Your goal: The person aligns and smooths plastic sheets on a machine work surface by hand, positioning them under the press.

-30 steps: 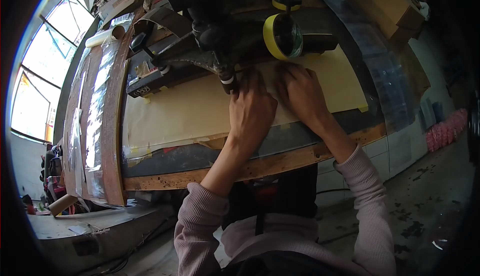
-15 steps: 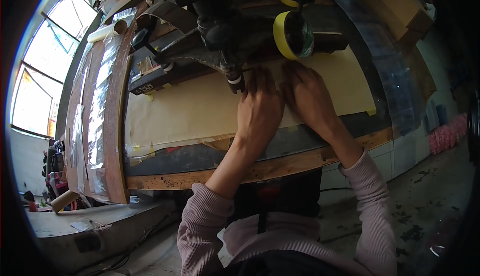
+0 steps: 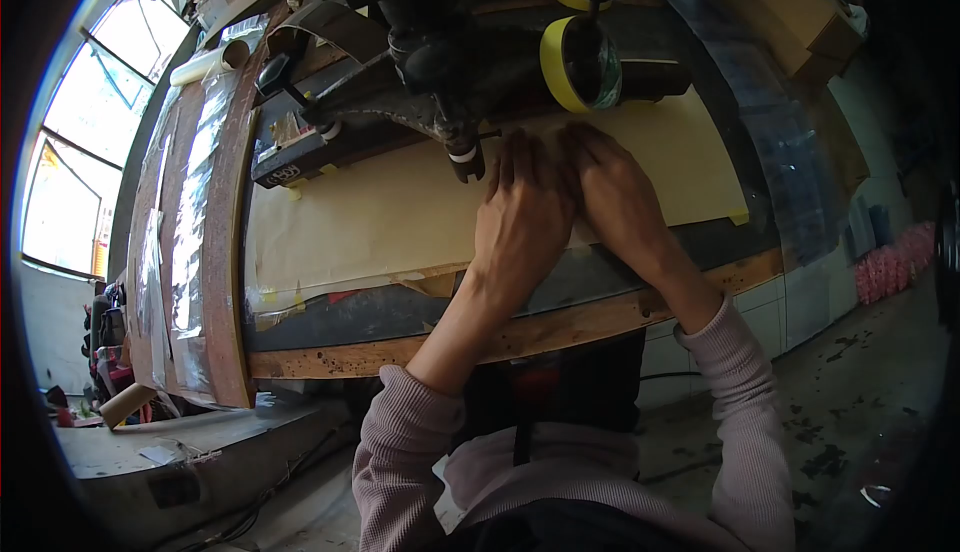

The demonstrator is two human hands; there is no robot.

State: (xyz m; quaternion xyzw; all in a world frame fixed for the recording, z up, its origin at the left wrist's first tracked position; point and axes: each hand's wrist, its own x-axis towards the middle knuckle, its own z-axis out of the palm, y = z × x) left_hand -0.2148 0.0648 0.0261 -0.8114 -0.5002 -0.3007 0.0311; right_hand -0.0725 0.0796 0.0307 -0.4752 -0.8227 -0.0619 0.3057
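Left hand (image 3: pixel 525 217) has shifted away from the machine's white-ringed tip (image 3: pixel 463 155) and now meets the right hand (image 3: pixel 618 187). Both hands lie palm down, fingers extended and close together, on the cream paper sheet (image 3: pixel 370 212); whether the fingertips grip anything cannot be determined. Sheet position: flat on the dark worktop (image 3: pixel 360 317), yellow tape roll (image 3: pixel 552 62) near its far edge.

The sleeves (image 3: pixel 738 402) are dusty pink (finely ribbed), the trousers (image 3: pixel 605 382) dark.
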